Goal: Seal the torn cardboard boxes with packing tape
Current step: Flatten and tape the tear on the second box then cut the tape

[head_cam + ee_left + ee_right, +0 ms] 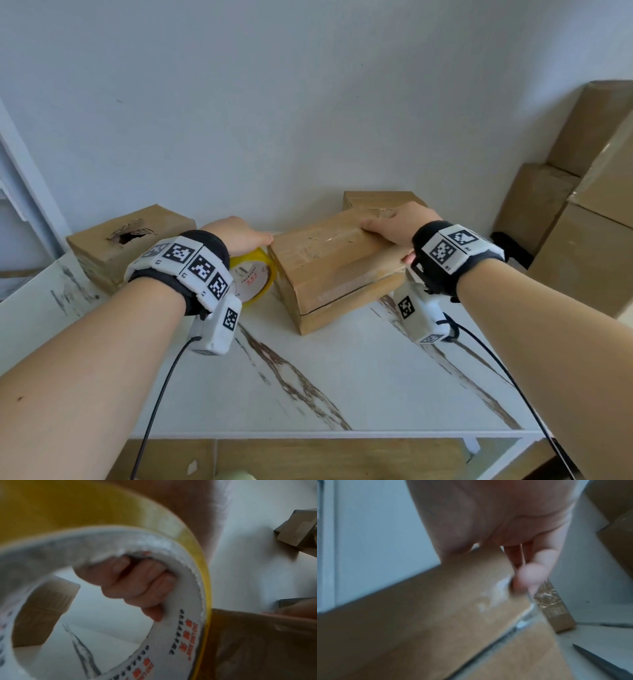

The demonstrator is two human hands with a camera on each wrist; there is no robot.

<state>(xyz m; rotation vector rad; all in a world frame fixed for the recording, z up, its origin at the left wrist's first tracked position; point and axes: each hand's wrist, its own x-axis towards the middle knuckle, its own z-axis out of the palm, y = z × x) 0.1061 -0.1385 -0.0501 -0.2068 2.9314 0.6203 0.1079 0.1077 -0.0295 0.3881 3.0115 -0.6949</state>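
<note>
A flat cardboard box (329, 263) with clear tape on its top lies mid-table. My right hand (397, 222) lies over its right end, fingers on the top and thumb (530, 577) pressed against the near side of the box (436, 615). Just left of the box, my left hand (239, 236) holds a yellow tape roll (255, 274) on edge. In the left wrist view its fingers (137, 585) curl through the roll's white core (180, 628), beside the box (257, 642). A torn box (126, 240) with a ragged hole on top stands at the far left.
A smaller taped box (376, 200) sits behind the middle one, against the wall. Large cartons (582, 212) are stacked at the right beyond the table edge. The white marble-pattern table (342, 377) stretches toward me. A window frame (20, 178) stands at the left.
</note>
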